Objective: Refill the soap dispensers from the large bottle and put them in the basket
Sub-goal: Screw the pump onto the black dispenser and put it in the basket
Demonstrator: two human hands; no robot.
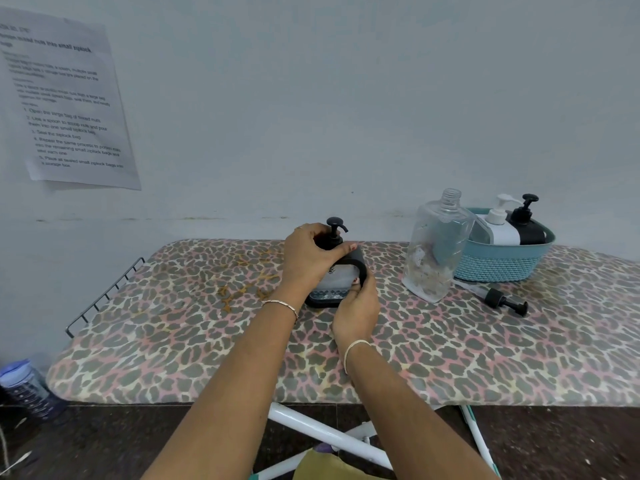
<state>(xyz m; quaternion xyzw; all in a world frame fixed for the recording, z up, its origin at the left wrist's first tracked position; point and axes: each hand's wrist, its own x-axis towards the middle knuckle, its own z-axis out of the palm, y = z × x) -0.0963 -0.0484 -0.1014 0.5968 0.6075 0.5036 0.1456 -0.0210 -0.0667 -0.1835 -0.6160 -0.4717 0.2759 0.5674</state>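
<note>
While the left hand (308, 258) wraps the pump collar and the right hand (356, 303) clamps its body, the soap dispenser (337, 275), mid-ironing board (207, 341) near the back edge, likely feels rigid, refill-heavy and slick, best gripped around its flat sides.

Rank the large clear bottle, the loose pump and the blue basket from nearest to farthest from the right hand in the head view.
From the right hand:
1. Large clear bottle, uncapped, just to its right.
2. Loose pump, lying on the board beyond the bottle.
3. Blue basket, far right, by the wall.
</note>
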